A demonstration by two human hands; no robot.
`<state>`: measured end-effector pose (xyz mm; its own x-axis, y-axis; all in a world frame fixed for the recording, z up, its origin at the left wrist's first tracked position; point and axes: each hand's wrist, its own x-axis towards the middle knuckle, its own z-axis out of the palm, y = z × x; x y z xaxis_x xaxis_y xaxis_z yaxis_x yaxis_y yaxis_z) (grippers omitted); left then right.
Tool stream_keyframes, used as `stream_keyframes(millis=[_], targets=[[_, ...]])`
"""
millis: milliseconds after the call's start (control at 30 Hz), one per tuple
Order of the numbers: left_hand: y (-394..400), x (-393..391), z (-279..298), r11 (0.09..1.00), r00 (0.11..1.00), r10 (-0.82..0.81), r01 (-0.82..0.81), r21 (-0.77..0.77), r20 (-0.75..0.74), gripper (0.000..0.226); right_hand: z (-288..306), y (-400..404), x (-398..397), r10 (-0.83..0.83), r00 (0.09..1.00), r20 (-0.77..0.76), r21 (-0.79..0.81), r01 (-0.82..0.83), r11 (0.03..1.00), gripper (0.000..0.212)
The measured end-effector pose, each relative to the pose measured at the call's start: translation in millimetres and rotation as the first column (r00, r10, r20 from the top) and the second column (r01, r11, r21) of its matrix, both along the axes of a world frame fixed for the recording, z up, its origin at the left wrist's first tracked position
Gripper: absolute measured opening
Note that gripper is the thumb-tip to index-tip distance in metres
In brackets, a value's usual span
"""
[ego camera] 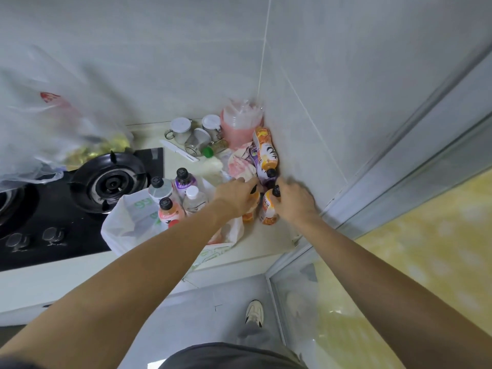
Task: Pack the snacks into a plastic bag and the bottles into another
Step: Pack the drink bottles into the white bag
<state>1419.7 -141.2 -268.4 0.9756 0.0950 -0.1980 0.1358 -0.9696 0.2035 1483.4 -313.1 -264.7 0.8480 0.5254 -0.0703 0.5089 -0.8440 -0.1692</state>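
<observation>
Standing bottles (183, 194) inside white bag (127, 222)

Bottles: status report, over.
Left hand and right hand each grip an orange bottle. Four bottles upright in white bag. Nothing blocking.

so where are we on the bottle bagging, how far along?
Partway. Done: four bottles stand in the white bag beside the stove. In hand: left hand and right hand each grip an orange bottle by the wall. Left: an orange bottle and a purple one lie in the corner. Snacks: a blurred bag hangs upper left, contents unclear.
</observation>
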Motion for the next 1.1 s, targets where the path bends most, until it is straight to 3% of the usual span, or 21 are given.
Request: stream_keyframes(millis=[300, 433, 600, 800, 933, 1100], targets=[[-5, 15, -1, 0.999, 0.982, 0.025, -0.029, 0.018, 0.185, 0.024, -4, -1, 14, -0.012, 0.999, -0.044, 0.262, 0.023, 0.965, 0.031], [5, 17, 34, 0.997, 0.962, 0.064, -0.049, -0.064, 0.266, 0.026, 30, 7, 20, -0.009, 1.000, 0.003, 0.339, 0.008, 0.941, 0.033], [32, 4, 92, 0.996, 0.930, 0.092, -0.078, -0.052, 0.356, 0.025, 86, 34, 16, -0.028, 0.999, 0.032, 0.415, 0.012, 0.910, 0.028], [83, -38, 155, 0.971, 0.876, 0.233, -0.187, -0.146, 0.422, 0.031, 147, 83, -8, 0.005, 0.997, 0.079, 0.534, -0.047, 0.844, 0.023], [123, -82, 188, 0.956, 0.828, 0.290, -0.273, -0.106, 0.479, 0.036, 170, 125, -37, 0.074, 0.990, 0.124, 0.586, -0.133, 0.800, 0.023], [167, -141, 192, 0.932, 0.799, 0.342, -0.358, -0.065, 0.495, 0.036, 169, 173, -81, 0.181, 0.981, 0.064, 0.614, -0.181, 0.768, 0.021]])
